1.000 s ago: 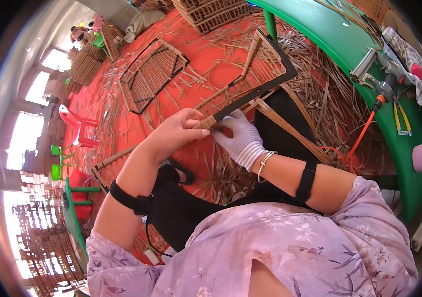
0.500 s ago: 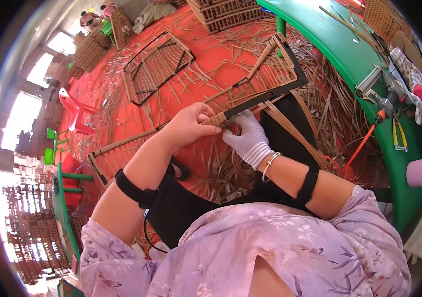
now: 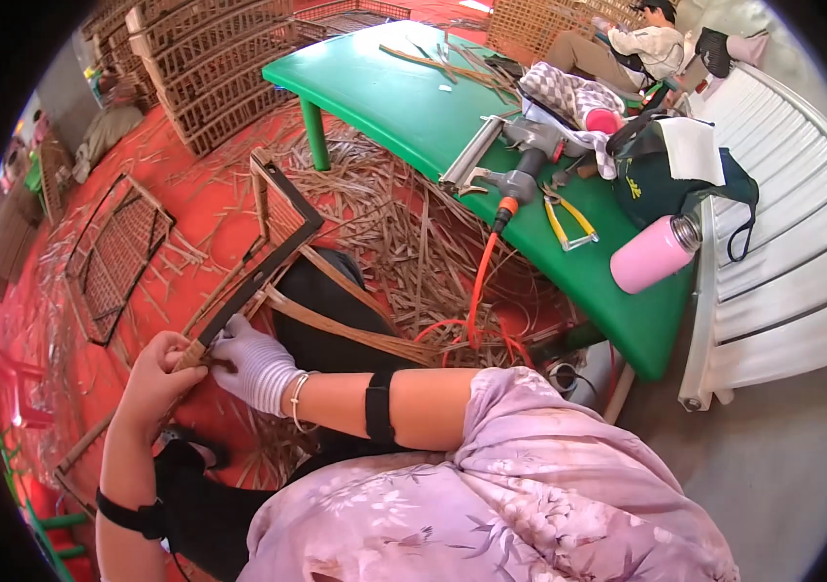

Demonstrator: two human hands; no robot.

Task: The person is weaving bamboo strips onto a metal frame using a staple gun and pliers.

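Note:
A rectangular frame [image 3: 239, 281] with dark bars and woven strips rests across my lap, slanting up from lower left. My bare left hand [image 3: 153, 380] is closed round its near bar, where light brown strip is wound about it. My right hand [image 3: 258, 369], in a striped white glove, sits just beside it, fingers curled in against the same bar and the strip there. What lies between the right fingertips is partly hidden. Long flat brown strips [image 3: 340, 330] trail from the frame toward the right, over my dark-clothed leg.
On the green table [image 3: 374, 126] at right lie an air tool [image 3: 527, 170] with an orange hose, yellow-handled pliers [image 3: 568, 221], a pink bottle [image 3: 644, 260] and a dark bag [image 3: 665, 209]. Stacked woven crates [image 3: 219, 78], another frame [image 3: 122, 257] and scattered strips surround me. A person [image 3: 641, 44] sits beyond.
The view has swung right, so the table and white slatted bench show more fully. Both hands stay together at the wound part of the frame's bar.

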